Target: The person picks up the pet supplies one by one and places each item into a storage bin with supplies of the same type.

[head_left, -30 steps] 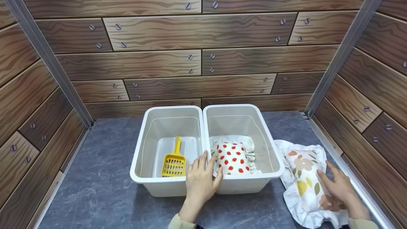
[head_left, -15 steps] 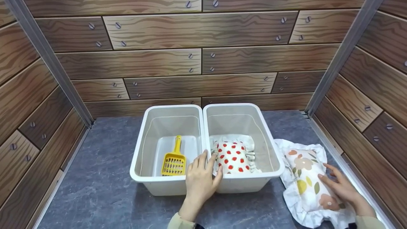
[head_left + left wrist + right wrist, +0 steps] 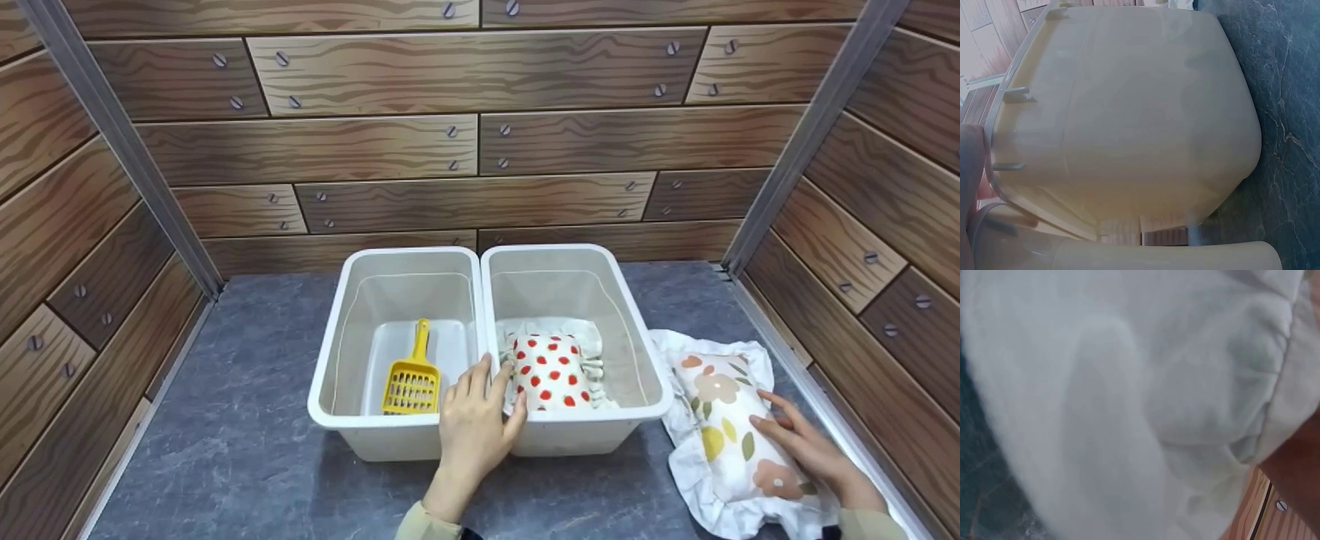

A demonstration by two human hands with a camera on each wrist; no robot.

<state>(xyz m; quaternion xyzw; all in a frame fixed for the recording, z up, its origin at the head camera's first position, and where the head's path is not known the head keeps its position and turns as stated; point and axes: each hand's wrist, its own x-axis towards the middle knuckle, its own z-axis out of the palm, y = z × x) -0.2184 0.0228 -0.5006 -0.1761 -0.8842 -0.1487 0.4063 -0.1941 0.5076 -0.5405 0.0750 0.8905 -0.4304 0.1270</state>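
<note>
My left hand (image 3: 476, 420) rests on the front rims where two white tubs meet, fingers stretched forward over the edges. The left tub (image 3: 324, 360) holds a yellow slotted litter scoop (image 3: 412, 386). In the right tub (image 3: 651, 371) lies a small white pillow with red strawberries (image 3: 553, 373). My right hand (image 3: 806, 446) rests on the right side of a flower-print pillow (image 3: 724, 427) with a white ruffled edge, fingers loosely bent. Its white ruffle (image 3: 1112, 439) fills most of the right wrist view. The left wrist view shows a tub's outer wall (image 3: 1129, 101).
The tubs stand side by side on a dark grey marbled tabletop (image 3: 225, 420). Wood-plank panels (image 3: 480, 146) enclose the back and sides, with a metal strip (image 3: 847, 442) along the right edge, close to the right hand.
My right hand has shifted slightly right and turned on the flower pillow, its fingers drawing closer together. The left hand, tubs, scoop and pillows stay in place.
</note>
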